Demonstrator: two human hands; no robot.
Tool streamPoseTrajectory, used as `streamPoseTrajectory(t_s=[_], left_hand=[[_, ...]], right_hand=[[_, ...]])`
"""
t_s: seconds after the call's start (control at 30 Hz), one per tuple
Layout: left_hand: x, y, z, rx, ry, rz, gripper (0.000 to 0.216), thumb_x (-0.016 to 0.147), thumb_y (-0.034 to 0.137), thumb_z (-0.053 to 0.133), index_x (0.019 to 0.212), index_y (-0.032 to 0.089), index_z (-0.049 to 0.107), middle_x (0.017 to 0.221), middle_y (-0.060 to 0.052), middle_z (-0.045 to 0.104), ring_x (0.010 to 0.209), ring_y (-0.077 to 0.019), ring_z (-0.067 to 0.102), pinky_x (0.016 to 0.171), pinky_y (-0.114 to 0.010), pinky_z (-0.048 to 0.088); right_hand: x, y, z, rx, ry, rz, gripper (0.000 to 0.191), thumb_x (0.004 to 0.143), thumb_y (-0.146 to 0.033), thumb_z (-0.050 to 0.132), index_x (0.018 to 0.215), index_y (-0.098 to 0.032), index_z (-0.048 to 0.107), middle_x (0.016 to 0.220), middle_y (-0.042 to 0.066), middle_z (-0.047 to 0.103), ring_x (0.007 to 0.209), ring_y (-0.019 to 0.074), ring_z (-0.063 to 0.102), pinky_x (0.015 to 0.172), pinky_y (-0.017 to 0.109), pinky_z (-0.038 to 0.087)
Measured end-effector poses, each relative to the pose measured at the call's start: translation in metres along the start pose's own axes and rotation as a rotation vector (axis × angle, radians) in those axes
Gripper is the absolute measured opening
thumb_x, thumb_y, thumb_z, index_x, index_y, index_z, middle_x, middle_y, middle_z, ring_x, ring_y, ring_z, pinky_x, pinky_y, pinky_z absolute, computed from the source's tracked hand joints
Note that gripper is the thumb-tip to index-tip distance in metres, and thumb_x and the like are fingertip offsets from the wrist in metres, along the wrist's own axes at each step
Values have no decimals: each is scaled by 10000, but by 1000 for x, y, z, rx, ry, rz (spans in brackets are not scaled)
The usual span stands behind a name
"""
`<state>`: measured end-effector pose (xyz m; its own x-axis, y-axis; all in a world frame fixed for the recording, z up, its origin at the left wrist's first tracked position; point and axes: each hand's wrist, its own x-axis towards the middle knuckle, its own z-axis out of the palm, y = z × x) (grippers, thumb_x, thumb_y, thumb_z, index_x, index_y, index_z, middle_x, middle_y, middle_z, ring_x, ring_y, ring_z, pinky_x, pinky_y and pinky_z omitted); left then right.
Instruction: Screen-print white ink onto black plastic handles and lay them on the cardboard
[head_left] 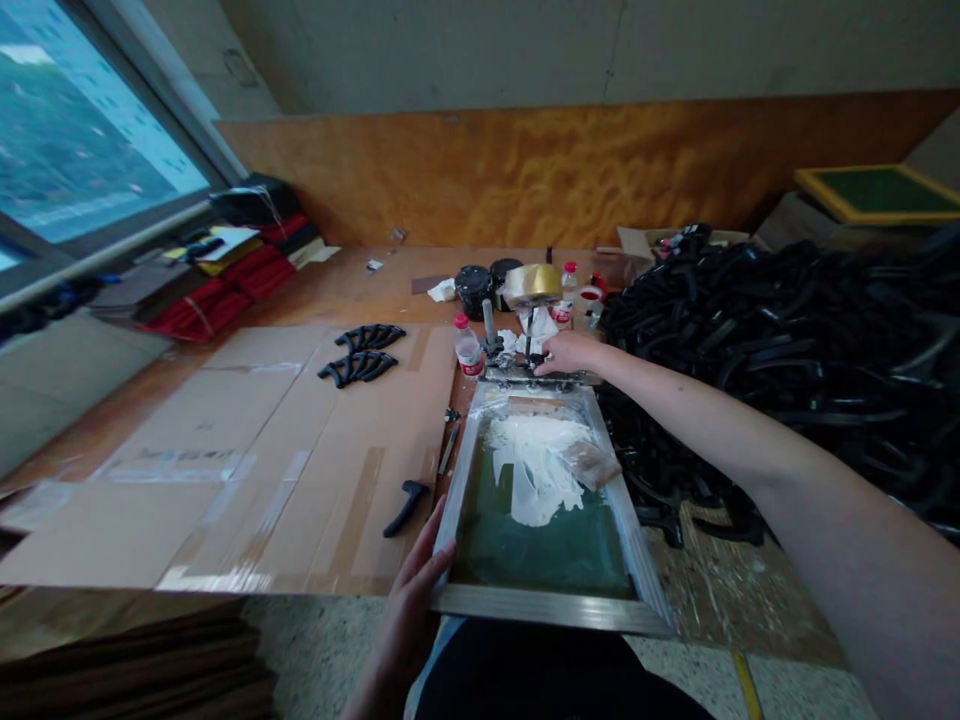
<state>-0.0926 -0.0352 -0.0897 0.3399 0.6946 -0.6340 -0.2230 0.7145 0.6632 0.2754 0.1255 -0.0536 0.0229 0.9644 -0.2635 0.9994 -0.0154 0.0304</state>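
A screen-printing frame [555, 608] with a metal rim and green mesh lies in front of me, its near end over the table's edge. White ink [540, 455] is smeared across the upper mesh, and a brownish scraper-like piece [592, 465] rests at its right side. My left hand [416, 575] grips the left rim near the close corner, thumb on top. At the far end, my right hand [568, 353] has its fingers closed around a screw on the metal clamp [517, 377]; the fingertips are partly hidden.
A large pile of black curved plastic parts [750, 350] fills the right side. On flat cardboard [300, 440] at left lie several similar parts [364, 355] and one single black part [406, 507]. Bottles [469, 350], black tubs [474, 290] and tape [536, 283] stand behind the clamp.
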Motion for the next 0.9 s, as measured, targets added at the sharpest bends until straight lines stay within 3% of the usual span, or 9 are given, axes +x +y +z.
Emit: streamPoseTrajectory(t_s=[0.13,0.27,0.37,0.53,0.63,0.9], left_hand=[[1,8,2,99,16,1,781,745,269,727,1444,300,380,1409,-38,530,1166,-273,601,865,-293,547],[1,9,1,195,-37,17,898,705,244,758,1479,286,304,1387,-95,543,936,-260,691,631,-260,566],[2,9,-1,230,-73,32,953,669,195,763,1486,290,282,1367,-99,555,912,-242,687,610,-242,555],[1,10,-2,250,-80,11,1004,664,156,722,1505,307,194,1333,-100,577,818,-201,685,579,-234,536],[-1,13,-2,278,-107,-18,1012,685,168,698,1511,321,134,1323,-108,580,678,-154,664,509,-224,500],[-1,14,-3,290,-144,34,992,670,170,694,1511,289,181,1232,-112,628,730,-180,662,517,-219,493]], right_hand=[[-3,9,10,-22,-31,95,458,736,-508,688,1012,-148,748,1035,183,715,969,349,654,753,374,486],[-2,17,18,78,-26,-9,225,724,-212,674,927,-205,772,947,94,745,928,284,666,765,315,468],[-2,22,21,134,-26,-78,282,705,-110,628,907,-245,772,949,23,749,916,222,663,756,255,455],[-4,29,23,195,14,-93,403,716,-200,678,1118,-221,699,1091,31,716,959,208,645,757,243,454],[-6,29,25,219,35,-101,357,743,-212,663,1097,-196,705,1069,49,721,954,212,647,769,250,449],[-6,24,31,231,75,-93,306,885,-283,508,1082,-169,712,1078,74,721,954,206,648,789,258,442]])
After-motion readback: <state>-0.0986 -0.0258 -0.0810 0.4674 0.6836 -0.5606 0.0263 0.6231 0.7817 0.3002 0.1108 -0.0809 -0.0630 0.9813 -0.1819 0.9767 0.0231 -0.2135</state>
